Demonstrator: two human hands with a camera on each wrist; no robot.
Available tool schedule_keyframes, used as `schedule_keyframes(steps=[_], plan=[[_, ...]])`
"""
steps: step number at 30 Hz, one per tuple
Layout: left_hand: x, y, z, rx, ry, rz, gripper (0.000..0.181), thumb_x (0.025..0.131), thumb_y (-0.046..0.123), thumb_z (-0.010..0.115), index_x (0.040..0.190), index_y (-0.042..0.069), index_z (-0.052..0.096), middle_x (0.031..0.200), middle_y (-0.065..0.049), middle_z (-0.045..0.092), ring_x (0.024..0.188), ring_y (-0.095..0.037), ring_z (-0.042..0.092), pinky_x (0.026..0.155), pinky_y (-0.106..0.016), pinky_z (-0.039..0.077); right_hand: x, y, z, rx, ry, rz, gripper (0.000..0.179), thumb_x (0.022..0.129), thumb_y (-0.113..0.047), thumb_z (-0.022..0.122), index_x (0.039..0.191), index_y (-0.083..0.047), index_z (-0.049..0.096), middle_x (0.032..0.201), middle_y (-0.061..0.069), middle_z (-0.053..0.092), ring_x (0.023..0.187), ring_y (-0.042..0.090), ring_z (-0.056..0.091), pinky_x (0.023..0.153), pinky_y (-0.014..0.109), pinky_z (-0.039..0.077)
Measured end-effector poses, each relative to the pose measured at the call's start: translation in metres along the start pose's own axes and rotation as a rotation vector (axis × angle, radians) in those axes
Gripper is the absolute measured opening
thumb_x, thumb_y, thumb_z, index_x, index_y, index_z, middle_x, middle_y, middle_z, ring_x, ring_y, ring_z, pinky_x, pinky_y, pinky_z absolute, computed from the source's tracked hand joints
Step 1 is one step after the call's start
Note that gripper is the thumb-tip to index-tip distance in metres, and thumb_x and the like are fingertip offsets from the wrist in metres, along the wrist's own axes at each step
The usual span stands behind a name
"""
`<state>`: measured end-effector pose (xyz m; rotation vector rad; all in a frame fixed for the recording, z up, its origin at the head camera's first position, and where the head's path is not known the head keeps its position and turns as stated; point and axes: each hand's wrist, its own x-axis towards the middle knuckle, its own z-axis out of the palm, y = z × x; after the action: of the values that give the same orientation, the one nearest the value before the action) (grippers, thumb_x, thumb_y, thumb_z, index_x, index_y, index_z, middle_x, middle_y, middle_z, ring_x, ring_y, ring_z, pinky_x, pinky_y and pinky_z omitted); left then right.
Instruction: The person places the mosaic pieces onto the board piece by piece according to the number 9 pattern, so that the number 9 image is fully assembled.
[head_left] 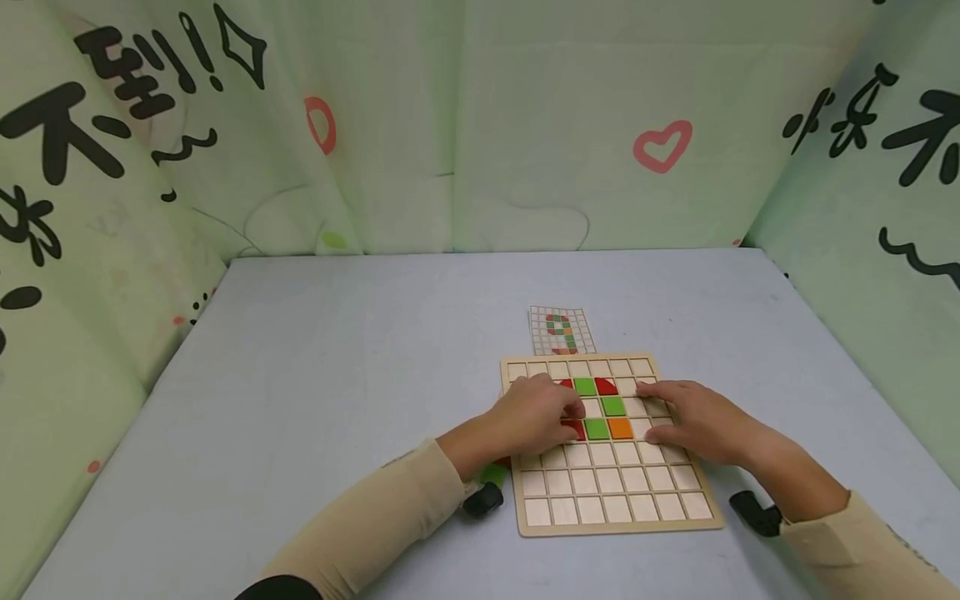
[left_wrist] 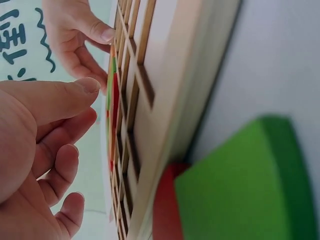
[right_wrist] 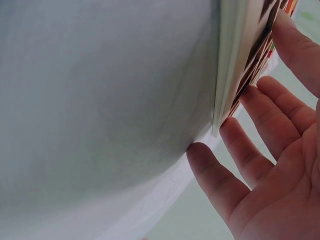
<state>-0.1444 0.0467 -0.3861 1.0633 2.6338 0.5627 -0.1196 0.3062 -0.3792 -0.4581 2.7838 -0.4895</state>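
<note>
Wooden grid board [head_left: 622, 527] on white table [head_left: 337, 375], right of centre, before me. Red tile [head_left: 606, 387], green tile [head_left: 613, 407], orange tile [head_left: 621, 428] among those set in far and middle cells. My left hand [head_left: 534, 414] over board's left part, fingers loosely bent, nothing seen in grasp. My right hand [head_left: 708, 417] spread wide at right edge. Loose green block [left_wrist: 230, 185], red block [left_wrist: 166, 205] beside left edge. Pattern card [head_left: 538, 325] at far edge; pale-green curtain [head_left: 525, 125] behind.

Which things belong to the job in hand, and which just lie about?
Likely for the job:
- pale wooden grid board
- red, green and orange flat tiles on it
- small printed grid card
- loose green and red blocks

Surroundings only:
- pale green printed fabric backdrop
- white tabletop
</note>
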Motion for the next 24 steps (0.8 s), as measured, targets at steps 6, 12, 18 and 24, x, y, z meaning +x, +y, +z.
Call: schedule_keyframes(steps=[6,12,18,24], plan=[[-0.007,-0.005,-0.005,-0.012,0.028,0.021,0.018,0.092,0.026,0.075,0.109,0.02,0.075,0.096,0.014,0.068,0.085,-0.006,0.05,0.073,-0.023,0.039,0.0,0.0,0.001,0.0,0.0,0.002,0.068,0.086,-0.028,0.078,0.139,0.005,0.052,0.137,0.032,0.05,0.125,0.051,0.045,0.099,0.063,0.038],[-0.016,-0.012,-0.007,-0.009,0.053,0.018,0.018,0.092,0.024,0.074,0.109,0.02,0.075,0.1,0.014,0.07,0.09,-0.008,0.051,0.079,-0.026,0.04,0.0,0.0,0.001,0.002,0.006,-0.004,0.067,0.087,-0.028,0.078,0.139,0.005,0.053,0.137,0.032,0.051,0.126,0.051,0.045,0.099,0.063,0.038],[-0.026,-0.015,-0.011,0.012,0.064,0.01,0.019,0.09,0.025,0.076,0.109,0.02,0.075,0.101,0.015,0.07,0.09,-0.008,0.052,0.083,-0.029,0.042,0.0,0.0,0.001,-0.001,0.009,-0.007,0.067,0.086,-0.027,0.078,0.139,0.005,0.053,0.136,0.032,0.051,0.125,0.051,0.046,0.098,0.062,0.039],[-0.036,-0.02,-0.014,0.009,0.072,-0.013,0.021,0.09,0.025,0.076,0.11,0.019,0.076,0.102,0.014,0.07,0.093,-0.009,0.053,0.087,-0.03,0.043,0.0,0.001,0.002,0.003,0.01,-0.009,0.067,0.086,-0.026,0.078,0.139,0.005,0.053,0.136,0.032,0.051,0.125,0.05,0.046,0.098,0.062,0.039]])
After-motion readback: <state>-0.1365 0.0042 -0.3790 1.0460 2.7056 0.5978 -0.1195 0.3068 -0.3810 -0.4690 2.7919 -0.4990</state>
